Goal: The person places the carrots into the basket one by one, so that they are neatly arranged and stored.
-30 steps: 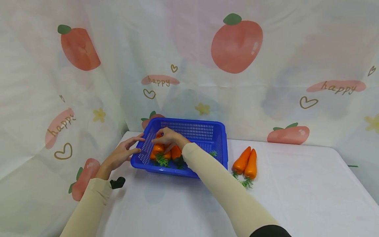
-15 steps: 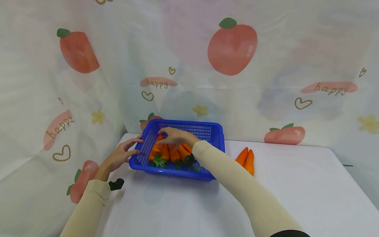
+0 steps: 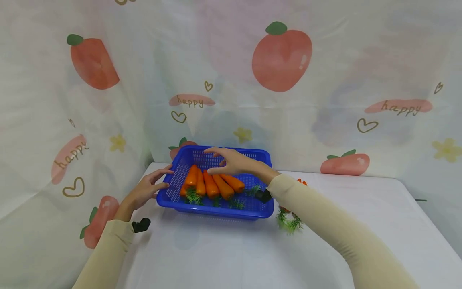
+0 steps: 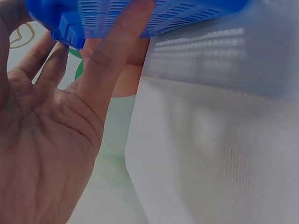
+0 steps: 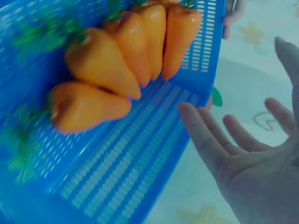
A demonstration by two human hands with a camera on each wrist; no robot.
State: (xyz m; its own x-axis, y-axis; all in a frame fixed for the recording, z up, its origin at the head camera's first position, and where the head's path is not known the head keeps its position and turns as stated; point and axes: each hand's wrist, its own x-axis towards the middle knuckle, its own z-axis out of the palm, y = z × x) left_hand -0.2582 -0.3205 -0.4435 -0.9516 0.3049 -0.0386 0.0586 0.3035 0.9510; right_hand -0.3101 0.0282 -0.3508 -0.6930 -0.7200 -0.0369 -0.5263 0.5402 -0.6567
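Observation:
A blue plastic basket (image 3: pixel 213 211) with slotted walls stands at the back left of the table. Several orange carrots (image 3: pixel 224 188) with green tops lie side by side in its left and middle part. My left hand (image 3: pixel 144 190) touches the basket's left side with extended fingers; in the left wrist view its thumb (image 4: pixel 110 60) reaches up against the basket wall. Above the carrots, my right hand (image 3: pixel 232 160) hovers with spread fingers and nothing in it. The right wrist view shows that palm (image 5: pixel 266 177) bare, apart from the carrots.
Right of the basket, more carrots (image 3: pixel 302 182) lie on the white table (image 3: pixel 223 257), mostly hidden behind my right forearm; their green tops (image 3: pixel 288 222) show below it. A patterned cloth (image 3: pixel 325 60) hangs behind and along the left side.
My right hand has come up off the carrots and moved right, its fingers spreading. More of the carrots in the basket now show. My left hand has stayed at the basket's left side.

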